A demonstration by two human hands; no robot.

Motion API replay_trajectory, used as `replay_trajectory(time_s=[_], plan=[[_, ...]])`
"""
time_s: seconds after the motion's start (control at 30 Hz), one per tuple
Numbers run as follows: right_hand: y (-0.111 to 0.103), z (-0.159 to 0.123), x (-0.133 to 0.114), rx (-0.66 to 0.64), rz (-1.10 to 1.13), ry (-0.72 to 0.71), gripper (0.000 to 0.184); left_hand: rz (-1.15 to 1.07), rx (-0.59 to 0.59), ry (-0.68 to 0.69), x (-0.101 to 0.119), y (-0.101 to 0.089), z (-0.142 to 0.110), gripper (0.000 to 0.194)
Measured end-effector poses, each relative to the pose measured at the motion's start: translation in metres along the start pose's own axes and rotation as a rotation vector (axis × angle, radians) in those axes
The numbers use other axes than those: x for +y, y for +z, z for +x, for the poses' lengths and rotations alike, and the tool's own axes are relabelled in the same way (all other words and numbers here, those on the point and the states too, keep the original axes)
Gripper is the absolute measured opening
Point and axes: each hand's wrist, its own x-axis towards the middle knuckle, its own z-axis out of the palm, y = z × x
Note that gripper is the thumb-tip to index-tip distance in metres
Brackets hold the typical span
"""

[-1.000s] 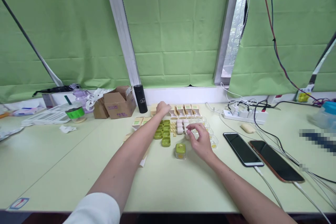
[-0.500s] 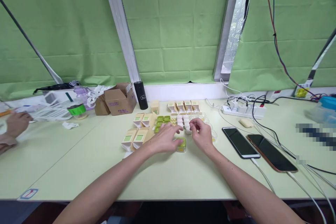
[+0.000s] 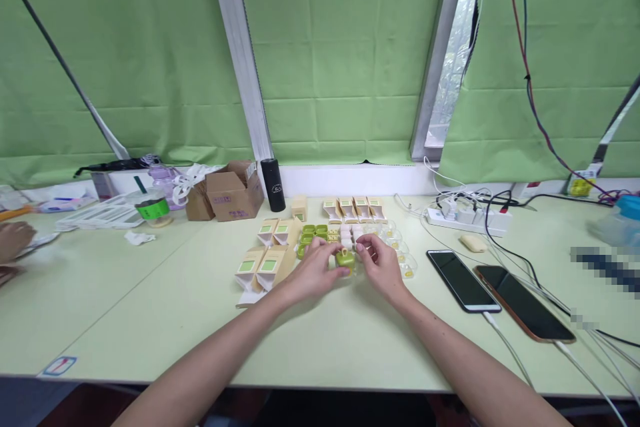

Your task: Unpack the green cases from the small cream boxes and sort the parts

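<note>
In the middle of the table, a small clear container with a green lid (image 3: 345, 259) has a pale yellow loop on top. My left hand (image 3: 316, 268) grips it from the left, thumb at the near side and fingers behind. Close by its right side is my right hand (image 3: 380, 265), thumb and fingers pinched together; what lies between them, if anything, is too small to make out. Behind the hands stand several green lids (image 3: 309, 238), small yellowish pieces (image 3: 333, 233) and pale pink-white pieces (image 3: 346, 233). Clear rounded containers (image 3: 407, 265) with yellow spots lie to the right.
Open cream cartons (image 3: 270, 265) stand at left, with more cartons (image 3: 354, 208) behind. A cardboard box (image 3: 234, 195), black tumbler (image 3: 273, 185), lidded drink cup (image 3: 153, 208), two phones (image 3: 463, 280) and a power strip (image 3: 467, 219) surround the area. Another person's hand (image 3: 15, 240) is at far left.
My left hand has closed around the green-lidded container. My right hand has come left to it, and a pale loop now shows on the lid. The other person's hand has shifted left.
</note>
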Motion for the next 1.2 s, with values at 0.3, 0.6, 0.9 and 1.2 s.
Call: replay_trajectory(time_s=[0.3,0.6,0.9,1.2], plan=[[0.011,0.002,0.007,-0.183,0.676,0.229,0.047,-0.209,0.264,-0.057,-0.001,0.006,0.03,0.046],[0.007,0.002,0.008,-0.358,1.044,0.469,0.03,-0.354,0.323,0.037,-0.019,0.017,0.021,0.038],[0.01,0.001,0.01,-0.39,1.103,0.534,0.026,-0.367,0.385,0.071,-0.031,0.032,0.016,0.031],[0.011,0.001,0.006,-0.31,1.159,0.51,0.029,-0.403,0.391,0.014,-0.026,0.033,0.014,0.035]])
